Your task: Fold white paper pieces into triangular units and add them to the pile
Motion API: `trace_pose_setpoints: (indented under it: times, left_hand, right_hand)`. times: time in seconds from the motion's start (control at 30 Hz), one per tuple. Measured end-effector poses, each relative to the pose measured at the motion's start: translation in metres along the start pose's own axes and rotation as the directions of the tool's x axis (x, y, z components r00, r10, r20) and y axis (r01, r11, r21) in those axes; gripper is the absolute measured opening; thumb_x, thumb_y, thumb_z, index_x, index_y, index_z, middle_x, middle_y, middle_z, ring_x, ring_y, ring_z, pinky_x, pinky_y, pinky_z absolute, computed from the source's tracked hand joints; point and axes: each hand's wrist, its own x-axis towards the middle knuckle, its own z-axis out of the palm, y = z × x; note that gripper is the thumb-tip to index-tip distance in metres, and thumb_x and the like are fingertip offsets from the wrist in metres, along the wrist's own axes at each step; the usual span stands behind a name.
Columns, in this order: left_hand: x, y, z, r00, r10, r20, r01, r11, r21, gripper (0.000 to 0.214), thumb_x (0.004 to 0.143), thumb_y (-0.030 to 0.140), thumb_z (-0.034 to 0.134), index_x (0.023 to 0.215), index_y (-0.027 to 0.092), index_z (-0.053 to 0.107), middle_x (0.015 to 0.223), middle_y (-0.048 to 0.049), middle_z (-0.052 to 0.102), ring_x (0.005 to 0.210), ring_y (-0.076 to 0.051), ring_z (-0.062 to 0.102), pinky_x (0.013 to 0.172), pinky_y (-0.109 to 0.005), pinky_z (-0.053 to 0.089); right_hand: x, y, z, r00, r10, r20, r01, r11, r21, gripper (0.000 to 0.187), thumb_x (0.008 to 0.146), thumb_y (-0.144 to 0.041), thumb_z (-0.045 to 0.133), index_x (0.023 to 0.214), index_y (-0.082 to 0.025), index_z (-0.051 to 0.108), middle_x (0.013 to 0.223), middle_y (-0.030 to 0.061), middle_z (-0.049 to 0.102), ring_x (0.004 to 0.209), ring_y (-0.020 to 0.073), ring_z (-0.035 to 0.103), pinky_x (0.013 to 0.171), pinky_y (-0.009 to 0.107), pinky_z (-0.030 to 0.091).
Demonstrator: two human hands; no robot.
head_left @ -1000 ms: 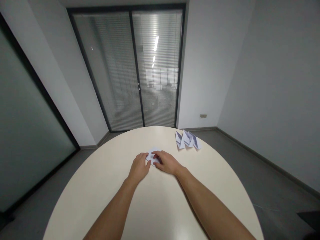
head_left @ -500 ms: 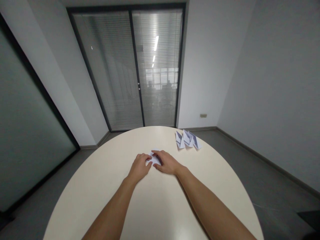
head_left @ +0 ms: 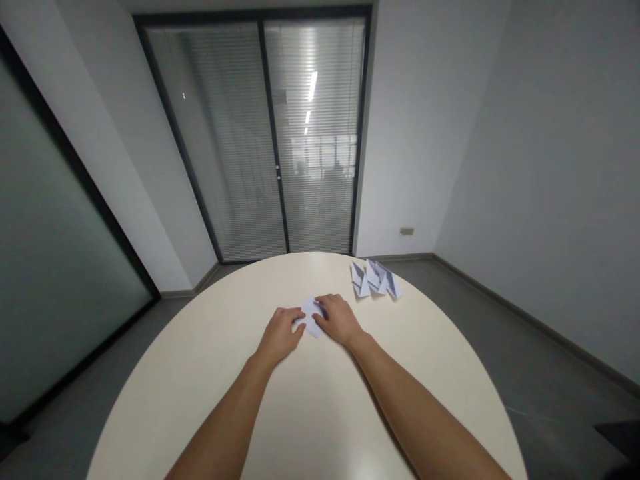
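A small folded white paper (head_left: 311, 315) lies on the round cream table (head_left: 310, 400), near its middle. My left hand (head_left: 281, 335) rests on the paper's left edge with its fingers bent down onto it. My right hand (head_left: 341, 319) presses on the paper's right side, fingers curled over the top edge. Both hands hide part of the sheet. Both forearms stretch across the table toward me.
Three folded white paper pieces (head_left: 375, 280) stand in a row near the table's far right edge. Beyond the table are glass doors with blinds (head_left: 265, 140), a grey floor and white walls.
My right hand has slid a little to the right and farther away, uncovering more of the paper between my hands. The left hand has barely moved.
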Motion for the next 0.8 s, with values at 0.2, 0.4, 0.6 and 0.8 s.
trace_pose_setpoints:
  times: [0.2,0.4,0.6,0.8]
  left_hand:
    - [-0.001,0.005,-0.003,0.999,0.017,0.047,-0.019,0.999,0.045,0.024,0.091,0.016,0.059,0.108,0.022,0.075,0.122,-0.0063,0.073,0.118,-0.022,0.063,0.107,-0.039,0.049]
    - [0.001,0.008,-0.007,0.997,-0.063,0.036,0.058,0.990,0.126,0.025,0.092,0.018,0.059,0.112,0.022,0.075,0.123,-0.0075,0.073,0.118,-0.024,0.064,0.105,-0.041,0.051]
    - [0.002,0.007,-0.007,0.999,-0.012,0.047,0.005,0.990,0.139,0.025,0.096,0.021,0.054,0.109,0.019,0.075,0.124,-0.0100,0.073,0.120,-0.024,0.063,0.108,-0.040,0.048]
    - [0.002,0.016,-0.013,0.998,0.008,0.063,-0.014,0.995,0.103,0.018,0.096,0.025,0.054,0.101,0.018,0.070,0.115,-0.0102,0.073,0.111,-0.024,0.063,0.101,-0.039,0.050]
  right_hand:
    - [-0.001,-0.002,-0.005,0.999,0.049,0.022,-0.048,0.998,-0.034,0.020,0.089,-0.032,0.067,0.103,-0.019,0.070,0.099,0.0079,0.070,0.097,0.0222,0.060,0.087,0.033,0.043]
    - [0.000,0.000,-0.001,0.996,-0.065,0.058,0.067,0.997,-0.026,0.033,0.088,-0.042,0.069,0.111,-0.019,0.073,0.107,0.0105,0.072,0.102,0.0267,0.061,0.091,0.038,0.045]
    - [0.000,0.006,0.006,0.977,-0.195,0.084,0.192,0.980,0.042,0.044,0.091,-0.039,0.062,0.128,-0.016,0.069,0.133,0.0141,0.066,0.124,0.0281,0.058,0.108,0.040,0.041]
    - [-0.003,0.003,0.000,0.971,-0.212,0.112,0.215,0.977,-0.008,0.049,0.089,-0.043,0.064,0.130,-0.017,0.068,0.122,0.0141,0.068,0.113,0.0294,0.058,0.101,0.043,0.044]
